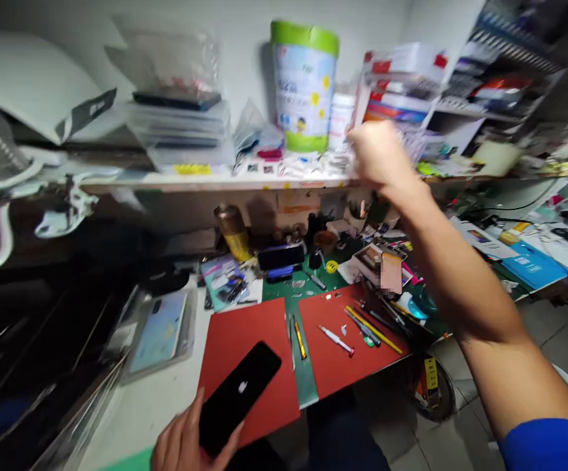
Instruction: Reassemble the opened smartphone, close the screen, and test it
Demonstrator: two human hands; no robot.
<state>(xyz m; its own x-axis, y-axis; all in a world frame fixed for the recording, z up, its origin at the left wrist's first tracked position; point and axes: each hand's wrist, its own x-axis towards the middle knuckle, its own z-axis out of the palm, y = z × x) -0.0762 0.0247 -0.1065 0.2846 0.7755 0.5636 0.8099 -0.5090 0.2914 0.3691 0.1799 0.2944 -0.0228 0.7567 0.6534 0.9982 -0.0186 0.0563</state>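
A black smartphone (241, 396) lies tilted in my left hand (186, 438), its dark screen showing a white apple logo. My left fingers and thumb clasp its lower end above a red mat (245, 327). Stretched up to the shelf, my right hand (375, 147) is blurred and looks curled closed. Its fingertips face away, so whatever they hold is hidden. Just beside it stand a white bottle (341, 121) and a stack of boxes (396, 85).
A large green-lidded can (306, 88) stands on the shelf (225, 182). Screwdrivers, including a silver one with a red end (336, 340), lie on the second red mat (323, 366). A pale blue phone in a clear bag (159, 330) lies left. A spray can (233, 232) stands behind.
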